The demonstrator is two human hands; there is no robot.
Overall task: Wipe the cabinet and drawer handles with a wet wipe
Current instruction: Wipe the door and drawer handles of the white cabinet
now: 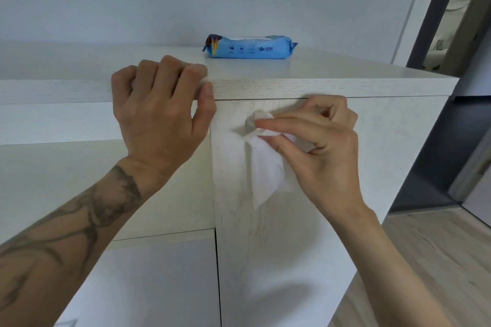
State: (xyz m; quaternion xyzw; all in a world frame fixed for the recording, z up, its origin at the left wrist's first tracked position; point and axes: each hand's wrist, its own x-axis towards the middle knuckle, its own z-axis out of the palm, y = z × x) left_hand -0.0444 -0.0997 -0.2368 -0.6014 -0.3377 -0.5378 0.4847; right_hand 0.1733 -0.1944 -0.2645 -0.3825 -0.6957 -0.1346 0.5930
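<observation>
Fingers point(268, 122) of the right hand point(326, 151) pinch a wet wipe point(265, 167) around the knob handle point(249, 125), loose cloth hanging below. Left hand point(162, 111) curls over the cabinet top edge point(318, 87), gripping it; wipes packet point(249, 46) lies beyond.

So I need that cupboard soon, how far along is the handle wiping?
Done: a white wet wipe is out of the blue wipe packet on the pale wood cabinet top. In hand: the right hand presses the wipe around the small metal knob on the right door, while the left hand grips the top edge. Left: no other handles show here, so I cannot tell.
</observation>
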